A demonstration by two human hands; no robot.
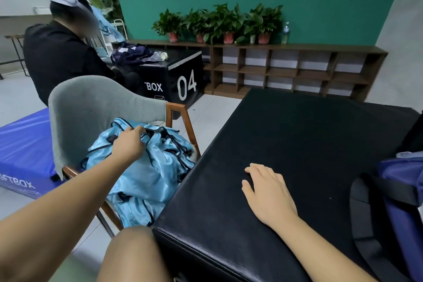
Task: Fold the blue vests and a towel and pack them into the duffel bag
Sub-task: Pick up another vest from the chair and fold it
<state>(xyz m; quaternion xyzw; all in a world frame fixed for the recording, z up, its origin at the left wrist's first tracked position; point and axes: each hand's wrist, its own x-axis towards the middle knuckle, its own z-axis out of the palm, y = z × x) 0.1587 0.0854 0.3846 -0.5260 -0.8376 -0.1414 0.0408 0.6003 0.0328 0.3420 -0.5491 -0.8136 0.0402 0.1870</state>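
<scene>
A heap of shiny light blue vests (146, 174) with black trim lies on the seat of a grey chair (91, 107) to my left. My left hand (130, 142) reaches into the top of the heap, its fingers curled round a fold of vest fabric. Flat on the black padded box (297, 144) in front of me rests my right hand (267, 192), fingers straight and holding nothing. A dark blue duffel bag (402, 204) with black straps sits at the box's right edge, partly cut off by the frame. No towel can be made out.
Another person in black (61, 57) sits beyond the chair at a black box marked 04 (180, 75) with clothes on it. A blue mat (23, 144) lies on the floor at left. Low wooden shelves (297, 68) with potted plants line the green wall.
</scene>
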